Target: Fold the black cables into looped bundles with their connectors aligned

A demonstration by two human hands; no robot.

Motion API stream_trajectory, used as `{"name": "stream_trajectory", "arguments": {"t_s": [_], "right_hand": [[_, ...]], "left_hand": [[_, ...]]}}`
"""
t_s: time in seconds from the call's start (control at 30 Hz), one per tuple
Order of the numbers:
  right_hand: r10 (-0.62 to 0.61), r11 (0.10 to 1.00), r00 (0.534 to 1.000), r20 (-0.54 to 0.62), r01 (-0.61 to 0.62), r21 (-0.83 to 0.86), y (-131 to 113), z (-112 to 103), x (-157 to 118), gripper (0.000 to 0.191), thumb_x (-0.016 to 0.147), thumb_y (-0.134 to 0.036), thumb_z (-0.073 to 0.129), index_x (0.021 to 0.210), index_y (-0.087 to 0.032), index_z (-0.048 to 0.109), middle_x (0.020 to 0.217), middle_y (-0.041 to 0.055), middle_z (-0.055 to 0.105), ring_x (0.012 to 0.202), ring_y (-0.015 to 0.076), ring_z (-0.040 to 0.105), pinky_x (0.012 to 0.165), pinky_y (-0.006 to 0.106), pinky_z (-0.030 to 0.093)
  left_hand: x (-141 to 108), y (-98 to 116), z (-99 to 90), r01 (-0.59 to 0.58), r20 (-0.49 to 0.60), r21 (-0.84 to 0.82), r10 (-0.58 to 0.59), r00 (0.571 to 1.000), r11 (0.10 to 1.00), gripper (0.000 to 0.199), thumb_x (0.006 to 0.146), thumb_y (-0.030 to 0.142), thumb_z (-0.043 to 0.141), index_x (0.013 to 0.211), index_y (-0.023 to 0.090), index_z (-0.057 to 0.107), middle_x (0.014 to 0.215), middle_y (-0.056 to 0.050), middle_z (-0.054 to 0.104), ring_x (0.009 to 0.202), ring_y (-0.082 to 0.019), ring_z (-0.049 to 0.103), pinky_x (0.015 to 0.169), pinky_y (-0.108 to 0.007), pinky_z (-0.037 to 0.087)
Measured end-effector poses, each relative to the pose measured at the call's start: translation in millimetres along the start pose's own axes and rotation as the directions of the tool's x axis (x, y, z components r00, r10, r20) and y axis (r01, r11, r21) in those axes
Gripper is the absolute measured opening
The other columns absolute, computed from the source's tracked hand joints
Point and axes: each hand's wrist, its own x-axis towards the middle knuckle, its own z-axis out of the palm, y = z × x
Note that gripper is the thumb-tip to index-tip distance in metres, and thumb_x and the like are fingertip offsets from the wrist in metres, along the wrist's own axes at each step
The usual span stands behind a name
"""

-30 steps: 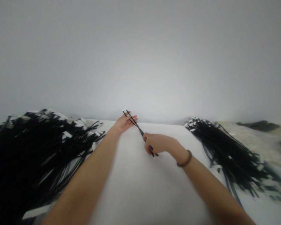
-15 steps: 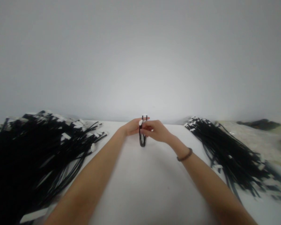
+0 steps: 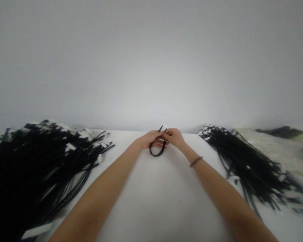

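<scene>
A looped black cable [image 3: 156,155] with white connector ends [image 3: 164,127] is held above the white table, its loop hanging down toward me. My left hand [image 3: 151,138] is closed around it from the left, with some fingers behind the loop. From the right, my right hand [image 3: 174,137] pinches the cable close to the connector end, with thumb and fingers together. Both hands meet at the top of the loop. The exact spot where the fingers grip is small and slightly blurred.
A large heap of black cables with white connectors [image 3: 40,161] covers the left side. A neater bundle of similar cables [image 3: 242,161] lies on the right. Past it is a clear plastic bag [image 3: 275,149]. The white table [image 3: 161,198] meets a pale wall [image 3: 151,67].
The cable loop has turned from a narrow, edge-on view to a wide, open ring. Its connector ends now tilt to the right. Both hands have shifted slightly right.
</scene>
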Motion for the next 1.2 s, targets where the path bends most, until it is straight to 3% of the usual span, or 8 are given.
{"name": "stream_trajectory", "arguments": {"t_s": [0.07,0.17,0.23,0.37,0.5,0.6,0.8,1.2], "right_hand": [[0.026,0.976,0.999,-0.044,-0.016,0.218,5.5,1.7,0.5,0.024,0.064,-0.038,0.058,0.066,-0.014,0.056,0.054,-0.0001,0.055,0.047,0.0089,0.049,0.044,0.019,0.036],[0.168,0.902,0.974,-0.153,-0.089,0.423,11.0,5.4,0.1,0.034,0.057,-0.042,0.063,0.073,-0.014,0.054,0.054,-0.0013,0.053,0.043,0.0073,0.045,0.041,0.019,0.034],[0.236,0.874,0.966,-0.102,-0.165,0.457,13.4,8.3,-1.4,0.037,0.057,-0.044,0.064,0.074,-0.013,0.055,0.054,-0.0014,0.052,0.042,0.0067,0.043,0.040,0.019,0.033],[0.173,0.912,0.984,0.049,-0.179,0.369,17.1,12.7,-4.5,0.034,0.063,-0.045,0.058,0.067,-0.011,0.059,0.050,-0.0007,0.050,0.045,0.0073,0.042,0.043,0.020,0.032],[0.084,0.973,0.996,0.011,-0.085,0.217,22.2,14.3,-3.8,0.038,0.067,-0.048,0.052,0.070,-0.012,0.062,0.050,-0.0008,0.050,0.044,0.0072,0.038,0.043,0.020,0.027],[0.025,0.995,0.999,0.038,-0.028,0.097,24.8,14.3,-3.1,0.040,0.067,-0.051,0.052,0.067,-0.012,0.063,0.051,-0.0003,0.051,0.047,0.0079,0.040,0.045,0.020,0.028],[-0.034,0.991,0.991,0.126,0.017,0.132,22.8,12.9,-5.9,0.039,0.064,-0.050,0.057,0.065,-0.011,0.064,0.056,0.0016,0.056,0.053,0.0100,0.046,0.049,0.020,0.032],[0.006,0.990,0.993,0.114,-0.022,0.142,18.1,12.7,-8.5,0.041,0.062,-0.051,0.059,0.065,-0.011,0.065,0.057,0.0034,0.059,0.053,0.0110,0.050,0.049,0.020,0.034]], "left_hand": [[1.7,-1.9,-3.7,-0.020,-0.022,-0.045,0.019,1.000,0.999,0.031,0.074,0.033,0.054,0.096,0.012,0.054,0.090,-0.015,0.060,0.078,-0.021,0.059,0.071,-0.037,0.047],[3.1,-3.6,-7.9,-0.081,-0.046,-0.075,0.078,0.996,0.994,0.030,0.073,0.029,0.056,0.098,0.013,0.054,0.095,-0.014,0.059,0.080,-0.021,0.059,0.072,-0.035,0.047],[3.6,-4.4,-9.8,-0.136,-0.072,-0.077,0.131,0.989,0.988,0.030,0.072,0.024,0.058,0.099,0.012,0.054,0.095,-0.014,0.059,0.080,-0.019,0.059,0.075,-0.034,0.046],[4.2,-4.1,-13.4,-0.213,-0.142,-0.055,0.203,0.969,0.976,0.031,0.072,0.023,0.058,0.101,0.013,0.054,0.089,-0.010,0.060,0.077,-0.015,0.058,0.075,-0.030,0.046],[5.1,-3.4,-17.2,-0.219,-0.187,0.035,0.222,0.957,0.975,0.033,0.072,0.035,0.057,0.098,0.015,0.057,0.077,-0.005,0.058,0.065,-0.008,0.054,0.064,-0.021,0.044],[6.0,-5.1,-19.2,-0.232,-0.142,0.115,0.247,0.959,0.966,0.040,0.072,0.044,0.054,0.098,0.015,0.058,0.069,-0.002,0.054,0.058,-0.006,0.050,0.056,-0.019,0.041],[5.2,-8.2,-19.4,-0.227,-0.043,0.273,0.248,0.968,0.935,0.046,0.070,0.047,0.053,0.095,0.009,0.059,0.062,-0.001,0.051,0.052,-0.006,0.044,0.050,-0.020,0.033],[5.1,-7.8,-18.4,-0.228,-0.050,0.242,0.247,0.968,0.943,0.041,0.071,0.044,0.054,0.090,0.008,0.060,0.064,-0.004,0.055,0.057,-0.008,0.050,0.052,-0.019,0.036]]}}
